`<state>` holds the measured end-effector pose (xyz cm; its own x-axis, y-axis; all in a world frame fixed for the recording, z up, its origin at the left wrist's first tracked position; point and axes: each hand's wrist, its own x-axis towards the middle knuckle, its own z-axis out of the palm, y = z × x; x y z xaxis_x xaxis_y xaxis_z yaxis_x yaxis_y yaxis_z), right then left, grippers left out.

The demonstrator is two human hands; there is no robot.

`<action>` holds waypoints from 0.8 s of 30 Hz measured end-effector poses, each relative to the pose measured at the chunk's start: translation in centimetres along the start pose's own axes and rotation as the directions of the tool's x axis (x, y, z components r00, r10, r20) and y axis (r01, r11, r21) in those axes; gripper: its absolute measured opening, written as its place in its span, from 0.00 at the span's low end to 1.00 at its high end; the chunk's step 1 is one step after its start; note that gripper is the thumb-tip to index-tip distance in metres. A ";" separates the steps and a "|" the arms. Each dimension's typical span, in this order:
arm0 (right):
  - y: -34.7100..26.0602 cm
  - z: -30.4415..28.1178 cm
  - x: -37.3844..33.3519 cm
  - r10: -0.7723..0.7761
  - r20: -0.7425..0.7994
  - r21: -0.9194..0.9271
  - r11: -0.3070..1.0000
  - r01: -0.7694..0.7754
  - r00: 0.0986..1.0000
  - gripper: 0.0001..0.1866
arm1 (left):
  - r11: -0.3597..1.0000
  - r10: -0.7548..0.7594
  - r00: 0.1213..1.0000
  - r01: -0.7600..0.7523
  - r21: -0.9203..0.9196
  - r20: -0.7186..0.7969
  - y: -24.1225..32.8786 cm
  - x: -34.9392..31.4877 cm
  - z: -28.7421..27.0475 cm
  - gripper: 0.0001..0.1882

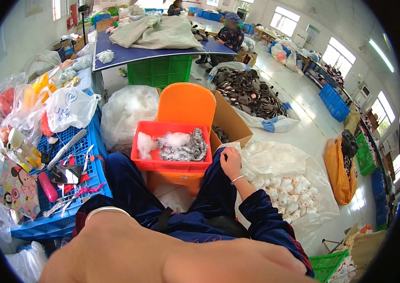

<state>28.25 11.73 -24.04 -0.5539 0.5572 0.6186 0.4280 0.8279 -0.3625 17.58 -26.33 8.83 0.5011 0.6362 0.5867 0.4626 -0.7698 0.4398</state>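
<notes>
Blurred left hand (171, 254) before red bin (171, 165) of white-grey stuffing (181, 145)

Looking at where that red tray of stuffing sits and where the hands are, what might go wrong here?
The red tray rests on the orange stool, overhanging its seat, so a knee bump might tip out the stuffing. The left hand fills the near view and hides the lap. The right hand rests on the knee beside the cardboard box.

Bright daylight from right windows (334, 52) — floor glare, fisheye-bent edges, near hand (171, 252) blurred.
</notes>
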 end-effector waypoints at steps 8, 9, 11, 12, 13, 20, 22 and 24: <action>0.3 0.3 0.1 -0.016 -0.009 0.024 1.000 0.016 1.000 0.03 | 0.997 0.070 0.997 -0.070 -0.014 0.023 -0.3 2.8 0.4 0.14; 0.3 0.3 0.1 -0.011 -0.009 0.024 1.000 0.011 1.000 0.03 | 0.998 0.061 0.998 -0.061 -0.008 0.025 -0.4 2.6 0.1 0.14; 0.1 0.5 0.1 -0.002 -0.011 0.026 1.000 0.003 1.000 0.03 | 0.999 0.035 0.999 -0.035 0.006 0.015 -0.4 1.8 -0.5 0.15; 0.1 0.5 0.1 -0.004 -0.014 0.022 1.000 0.004 1.000 0.03 | 0.999 0.031 1.000 -0.031 0.008 0.008 -0.3 1.2 -0.8 0.15; 0.0 0.4 0.1 -0.006 -0.017 0.021 1.000 0.007 1.000 0.03 | 1.000 0.025 1.000 -0.025 0.015 0.000 -0.3 0.7 -1.0 0.15; 0.5 0.3 0.4 -0.088 -0.082 0.061 0.994 0.093 0.993 0.02 | 0.996 0.065 0.996 -0.068 -0.050 -0.068 -0.7 0.3 -2.0 0.17; 0.0 0.3 0.9 -0.089 -0.006 0.117 0.989 0.089 0.996 0.02 | 0.988 0.106 0.987 -0.118 -0.096 -0.119 -0.8 0.4 -2.3 0.18; 0.1 0.3 0.4 -0.090 -0.015 0.083 0.992 0.091 0.996 0.02 | 0.972 0.164 0.975 -0.186 -0.145 -0.152 -1.0 0.4 -2.9 0.18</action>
<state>27.89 12.03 -24.04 -0.5797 0.4792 0.6590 0.3152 0.8777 -0.3609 15.23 -25.46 10.56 0.4528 0.4863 0.7473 0.2502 -0.8738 0.4170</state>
